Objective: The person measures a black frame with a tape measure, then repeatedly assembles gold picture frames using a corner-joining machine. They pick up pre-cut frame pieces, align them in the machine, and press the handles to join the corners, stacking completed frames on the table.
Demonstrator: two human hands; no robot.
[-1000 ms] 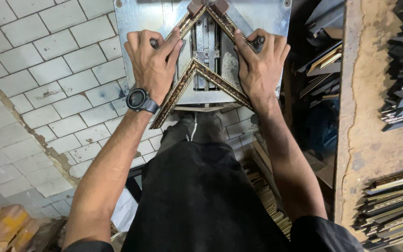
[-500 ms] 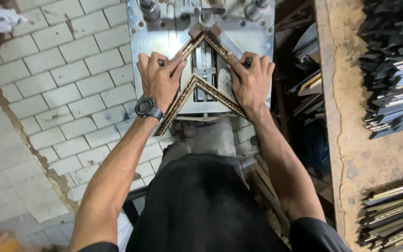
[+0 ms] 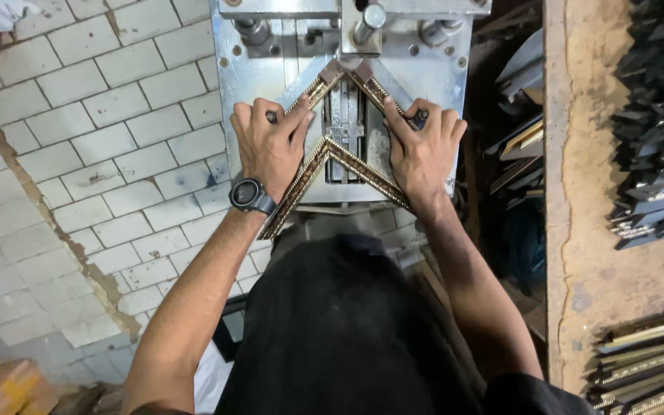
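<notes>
Two gilt frame strips [image 3: 324, 157] meet at a mitred corner, point up, flat on the steel plate [image 3: 228, 84] of the joining machine. The left hand [image 3: 269, 142] presses its strip down, fingers [image 3: 301, 115] spread flat over the moulding and plate, not curled round anything. The right hand [image 3: 423, 146] mirrors it on the other strip, fingers splayed and pushing down and inward. Both thumbs sit close to the joint line, right by the slot in the plate's centre. A second mitred corner lies under the clamp heads [image 3: 363, 23] at the top.

A black watch [image 3: 250, 195] rides the left wrist. White floor tiles [image 3: 78, 138] run off to the left; to the right a worn table [image 3: 585, 192] carries stacks of dark mouldings [image 3: 662, 131].

The risk, as I judge it: uneven pressure lets one strip creep, and the mitre opens or steps. Fingertips so near the slot and clamps could get nipped if the machine fires. The long free ends hang off the plate edge, so they could lever the corner up.
</notes>
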